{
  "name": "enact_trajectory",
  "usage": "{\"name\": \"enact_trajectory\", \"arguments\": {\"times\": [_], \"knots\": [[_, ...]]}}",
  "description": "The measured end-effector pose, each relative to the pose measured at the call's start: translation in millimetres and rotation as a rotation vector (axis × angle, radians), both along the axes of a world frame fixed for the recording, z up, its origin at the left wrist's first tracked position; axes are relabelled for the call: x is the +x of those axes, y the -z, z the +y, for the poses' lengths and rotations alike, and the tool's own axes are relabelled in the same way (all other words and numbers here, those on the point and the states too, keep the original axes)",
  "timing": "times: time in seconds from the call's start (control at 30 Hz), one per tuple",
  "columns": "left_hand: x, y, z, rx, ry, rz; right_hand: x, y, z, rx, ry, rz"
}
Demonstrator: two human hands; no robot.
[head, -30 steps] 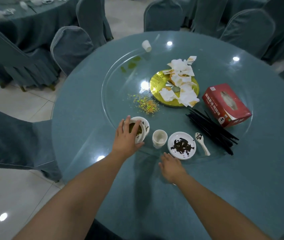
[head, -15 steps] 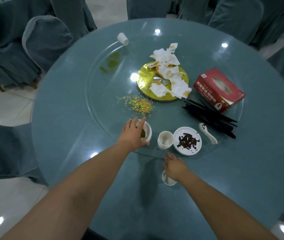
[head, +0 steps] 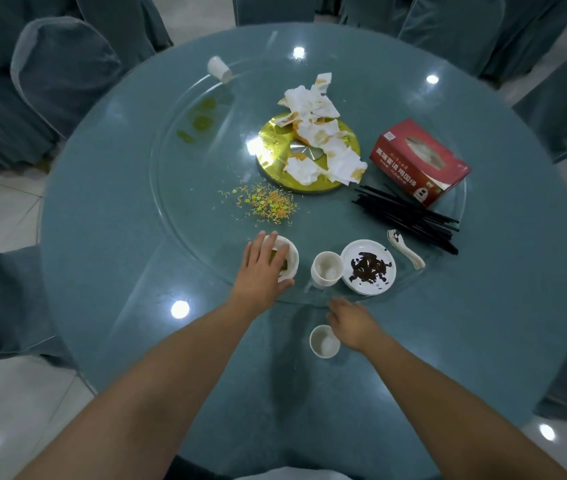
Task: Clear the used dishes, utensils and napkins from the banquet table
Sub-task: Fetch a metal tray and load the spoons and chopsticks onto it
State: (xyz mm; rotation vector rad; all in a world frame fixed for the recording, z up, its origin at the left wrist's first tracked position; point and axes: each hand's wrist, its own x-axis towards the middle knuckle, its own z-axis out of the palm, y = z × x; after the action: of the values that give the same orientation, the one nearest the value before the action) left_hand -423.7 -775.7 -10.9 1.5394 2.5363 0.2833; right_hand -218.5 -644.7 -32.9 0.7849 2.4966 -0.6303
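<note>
The left hand [head: 261, 268] lies over a small bowl [head: 287, 258] at the near edge of the glass turntable [head: 185, 209], fingers curled round its rim. The right hand [head: 351, 323] rests on the table [head: 108, 237] with loose fingers, holding nothing, just beside a white cup [head: 324, 342]. On the turntable sit stacked cups [head: 326, 270], a stained plate [head: 368, 267], a spoon [head: 405, 248], black chopsticks [head: 410, 218], crumpled napkins [head: 320, 133] on a gold disc [head: 275, 157], and a red tissue box [head: 418, 161]
</note>
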Motion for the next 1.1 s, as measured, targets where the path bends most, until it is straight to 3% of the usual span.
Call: {"name": "enact_trajectory", "arguments": {"times": [0.07,0.13,0.4,0.5,0.6,0.8,1.1], "knots": [[17.9,4.5,-14.0,0.198,0.098,0.075,8.0,-3.4,-5.1,0.057,0.047,0.127],[37.7,10.9,-26.7,0.246,0.164,0.095,17.5,-5.1,-13.3,0.028,0.060,0.147],[86.6,21.2,-60.5,0.090,0.164,0.029,35.7,-1.4,-35.8,-0.066,0.283,0.064],[88.4,17.9,-63.0,-0.074,0.179,-0.037,41.9,-3.9,-39.5,-0.083,0.371,0.079],[86.4,13.3,-61.4,-0.202,0.137,-0.062,47.6,-19.5,-30.9,-0.099,0.525,0.187],[82.3,-5.2,-46.5,-0.194,0.129,-0.035,41.0,-78.2,11.7,-0.124,0.797,0.571],[75.8,-15.8,-36.7,-0.182,0.107,-0.081,-22.4,-112.1,42.5,-0.085,0.729,0.605]]}}
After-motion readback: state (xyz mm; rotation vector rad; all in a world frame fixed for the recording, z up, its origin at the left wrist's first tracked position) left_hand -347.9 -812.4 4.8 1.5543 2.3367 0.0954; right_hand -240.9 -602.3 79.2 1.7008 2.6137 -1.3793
